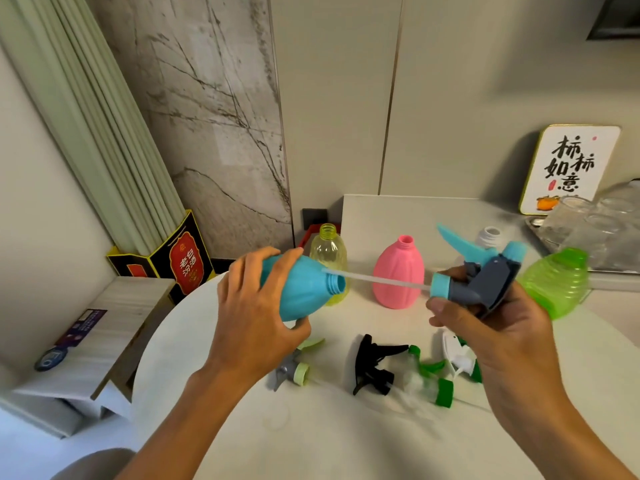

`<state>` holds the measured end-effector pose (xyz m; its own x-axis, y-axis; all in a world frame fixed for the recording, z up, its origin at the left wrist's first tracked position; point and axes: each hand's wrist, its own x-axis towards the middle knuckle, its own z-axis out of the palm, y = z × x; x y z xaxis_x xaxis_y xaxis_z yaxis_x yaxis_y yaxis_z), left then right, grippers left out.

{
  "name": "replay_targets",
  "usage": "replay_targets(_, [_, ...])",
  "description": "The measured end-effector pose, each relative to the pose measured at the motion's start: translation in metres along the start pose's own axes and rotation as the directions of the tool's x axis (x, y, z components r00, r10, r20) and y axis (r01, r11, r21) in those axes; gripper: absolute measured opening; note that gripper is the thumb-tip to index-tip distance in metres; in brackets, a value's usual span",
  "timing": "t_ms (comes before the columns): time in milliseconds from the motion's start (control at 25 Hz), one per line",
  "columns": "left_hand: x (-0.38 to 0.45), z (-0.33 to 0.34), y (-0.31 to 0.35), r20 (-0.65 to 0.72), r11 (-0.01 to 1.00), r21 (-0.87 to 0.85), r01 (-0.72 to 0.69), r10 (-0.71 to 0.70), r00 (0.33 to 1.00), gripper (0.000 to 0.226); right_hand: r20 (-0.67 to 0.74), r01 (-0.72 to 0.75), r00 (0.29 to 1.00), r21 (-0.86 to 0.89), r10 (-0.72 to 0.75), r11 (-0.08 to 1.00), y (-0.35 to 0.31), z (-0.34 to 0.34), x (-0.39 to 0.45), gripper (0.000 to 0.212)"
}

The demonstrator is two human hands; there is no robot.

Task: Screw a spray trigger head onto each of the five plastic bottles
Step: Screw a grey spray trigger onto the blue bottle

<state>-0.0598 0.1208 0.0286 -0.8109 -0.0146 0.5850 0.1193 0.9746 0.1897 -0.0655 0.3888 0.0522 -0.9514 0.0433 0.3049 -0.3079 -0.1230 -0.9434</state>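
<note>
My left hand point(254, 306) grips a blue bottle point(304, 289) tipped on its side, its open neck pointing right. My right hand point(491, 317) holds a grey and blue trigger head point(485, 275); its clear dip tube point(377, 279) reaches left across the bottle's mouth. On the round white table point(329, 438) stand a yellow bottle point(327, 252), a pink bottle point(398, 275), a white bottle point(490, 237) mostly hidden behind the trigger head, and a green bottle point(557, 285). Loose trigger heads lie in front: a grey and pale green one point(292, 370), a black one point(375, 367), a green one point(436, 382), a white one point(459, 356).
A white counter point(381, 216) behind the table carries a framed calligraphy sign point(568, 168) and a tray of glass cups point(588, 223). At the left stand a black and red box point(180, 261) and a low wooden shelf point(104, 334).
</note>
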Motion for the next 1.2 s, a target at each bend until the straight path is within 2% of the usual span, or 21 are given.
replay_targets(80, [0.005,0.000,0.001,-0.010,0.999,-0.013,0.051,-0.051,0.999,0.091,-0.048,0.034,0.998,0.010,-0.034,0.999,-0.004,-0.012,0.009,0.043])
replay_targets(200, [0.008,0.002,0.004,-0.006,0.997,-0.021,0.076,-0.076,0.997,0.092,-0.054,0.007,0.999,0.016,-0.006,1.000,-0.004,-0.021,0.014,0.042])
replay_targets(360, [0.008,0.005,0.019,0.010,0.999,-0.051,0.003,-0.002,1.000,0.091,0.028,-0.050,0.998,0.010,0.049,0.999,0.008,-0.012,0.008,0.039])
replay_targets(600, [-0.004,0.011,0.047,0.021,0.980,-0.101,-0.171,0.174,0.984,0.082,0.138,-0.051,0.989,-0.038,0.056,0.998,0.023,-0.002,0.000,0.036])
replay_targets(720, [-0.006,0.012,0.049,0.026,0.974,-0.087,-0.209,0.212,0.977,0.081,0.161,-0.028,0.986,-0.055,0.037,0.998,0.024,0.000,-0.002,0.036])
replay_targets(960, [-0.009,0.008,0.052,0.056,0.976,-0.119,-0.184,0.191,0.980,0.083,0.190,0.053,0.982,-0.207,-0.013,0.977,0.018,0.003,-0.005,0.044])
replay_targets(1040, [-0.009,0.007,0.052,0.055,0.974,-0.124,-0.191,0.199,0.978,0.083,0.174,0.062,0.984,-0.206,-0.026,0.977,0.015,0.002,-0.004,0.047])
replay_targets(1120, [-0.008,0.006,0.052,0.040,0.971,-0.137,-0.196,0.203,0.978,0.083,0.145,0.044,0.989,-0.192,-0.016,0.981,0.013,0.001,-0.005,0.059])
replay_targets(1200, [-0.007,0.005,0.053,0.035,0.969,-0.146,-0.198,0.205,0.978,0.083,0.114,0.012,0.993,-0.171,0.008,0.985,0.015,0.003,-0.007,0.081])
